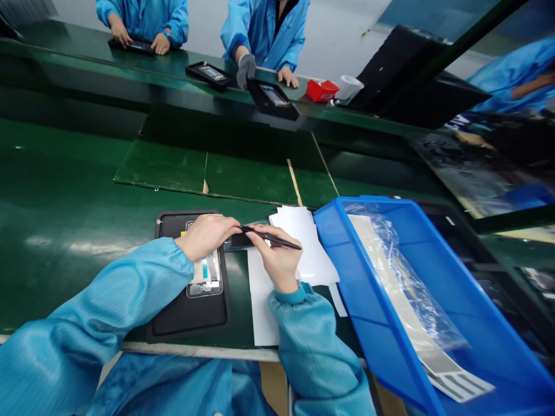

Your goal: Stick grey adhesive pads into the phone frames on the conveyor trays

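My left hand [206, 236] lies over a phone frame [203, 283] on a black mat [186, 315], its fingers [225, 223] pressed together. My right hand [275, 260] pinches black tweezers [288, 243] between thumb and fingers, their tips just by my left fingertips. White paper sheets [299, 242] lie just right, beside a blue plastic bin [340, 254].

Likely phone frame [204, 284], partly under left hand [207, 237], tweezer tips [243, 229] unclear

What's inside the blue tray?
A long white strip lies in the blue tray, partly under crinkly clear plastic. One end shows dark stripes. Anything beneath the strip is hidden.
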{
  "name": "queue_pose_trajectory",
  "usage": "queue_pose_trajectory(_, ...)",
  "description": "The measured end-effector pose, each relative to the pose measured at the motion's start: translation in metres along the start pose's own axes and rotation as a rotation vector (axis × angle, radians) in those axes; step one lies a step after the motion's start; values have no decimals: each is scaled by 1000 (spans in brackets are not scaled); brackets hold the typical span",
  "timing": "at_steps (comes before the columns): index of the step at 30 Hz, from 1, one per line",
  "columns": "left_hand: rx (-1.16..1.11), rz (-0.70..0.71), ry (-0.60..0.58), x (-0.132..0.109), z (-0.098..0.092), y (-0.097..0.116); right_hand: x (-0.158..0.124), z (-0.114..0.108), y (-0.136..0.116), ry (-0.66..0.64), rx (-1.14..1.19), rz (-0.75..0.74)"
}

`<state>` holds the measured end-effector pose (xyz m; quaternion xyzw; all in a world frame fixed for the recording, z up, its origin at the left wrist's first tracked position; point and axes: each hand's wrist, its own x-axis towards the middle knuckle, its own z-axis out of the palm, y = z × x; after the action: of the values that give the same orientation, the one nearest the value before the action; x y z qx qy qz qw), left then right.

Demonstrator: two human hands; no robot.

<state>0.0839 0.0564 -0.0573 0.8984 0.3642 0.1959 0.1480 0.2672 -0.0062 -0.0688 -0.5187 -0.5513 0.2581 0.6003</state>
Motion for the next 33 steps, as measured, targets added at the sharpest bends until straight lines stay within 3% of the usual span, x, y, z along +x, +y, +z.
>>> queue_pose_trajectory(8,-29,-6,-11,3,1,0,2,1,3,19,-5,41)
queue_pose_trajectory(13,100,-38,-77,11,-1,6,6,1,-4,60,-90,66)
queue_pose_trajectory(17,166,12,-110,18,7,-5,8,-4,12,151,-147,38)
queue_pose_trajectory(19,203,8,-87,20,11,-9,8,-4,23,111,-100,19)
queue_pose_trajectory(22,239,6,-32,22,10,-8,10,-4,26,158,-57,44)
queue_pose_trajectory(27,226,-70,-25,7,-29,8,9,-5,-9,345,-3,183)
queue_pose_trajectory(30,186,-116,-19,-19,-60,-5,0,-2,-31,246,26,235)
queue_pose_trajectory(33,103,-138,-32,-50,-74,-35,-13,17,-46,51,35,355)
